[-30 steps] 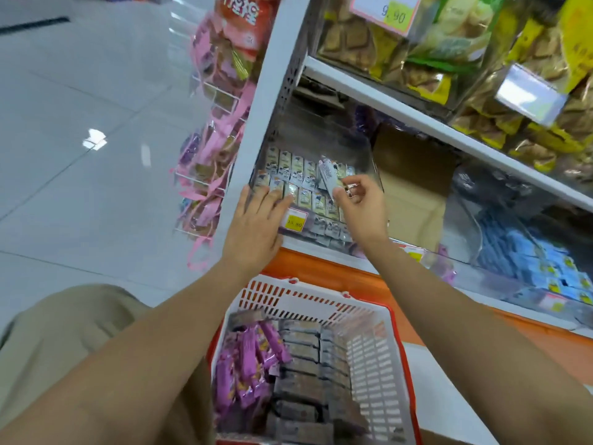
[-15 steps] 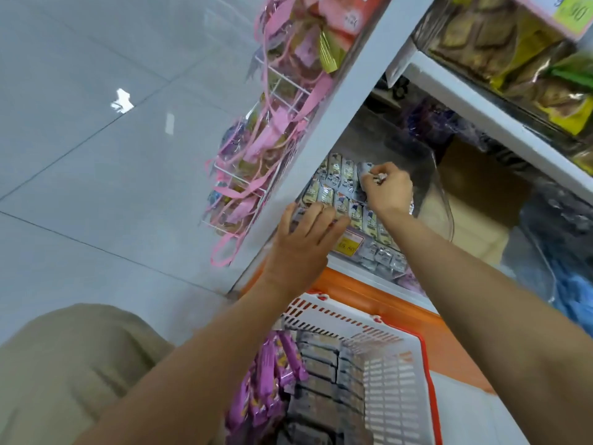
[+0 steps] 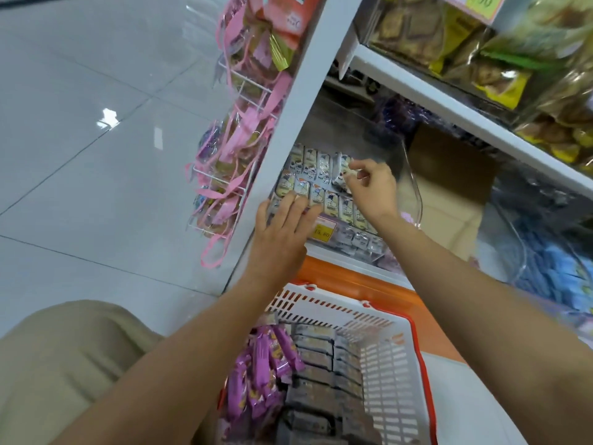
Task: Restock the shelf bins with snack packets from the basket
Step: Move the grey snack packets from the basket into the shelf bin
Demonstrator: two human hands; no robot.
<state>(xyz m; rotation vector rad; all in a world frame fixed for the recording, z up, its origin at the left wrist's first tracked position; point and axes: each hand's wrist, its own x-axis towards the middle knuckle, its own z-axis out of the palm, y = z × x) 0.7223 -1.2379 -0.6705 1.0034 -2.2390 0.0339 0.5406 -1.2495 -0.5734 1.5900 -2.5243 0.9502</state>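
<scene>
A clear shelf bin (image 3: 414, 187) holds rows of small grey-and-cream snack packets (image 3: 313, 165). My right hand (image 3: 372, 187) reaches into the bin and pinches one of these packets (image 3: 341, 170) at the back row. My left hand (image 3: 282, 229) lies with straight fingers on the front packets and the bin's front edge, beside a yellow price tag (image 3: 322, 231). Below my arms stands a white basket (image 3: 394, 374) with a red rim. It holds stacked grey packets (image 3: 314, 364) and purple packets (image 3: 260, 374).
A white shelf upright (image 3: 298, 101) runs diagonally left of the bin, with pink-ribboned goods on a wire rack (image 3: 237, 149) beyond it. The upper shelf (image 3: 449, 101) carries yellow snack bags. A cardboard box (image 3: 449, 194) and blue packets (image 3: 552, 274) sit to the right. Grey tiled floor lies left.
My right hand has gone deeper into the bin with the packet, to the back row. My left hand stays on the bin's front. The view has tilted.
</scene>
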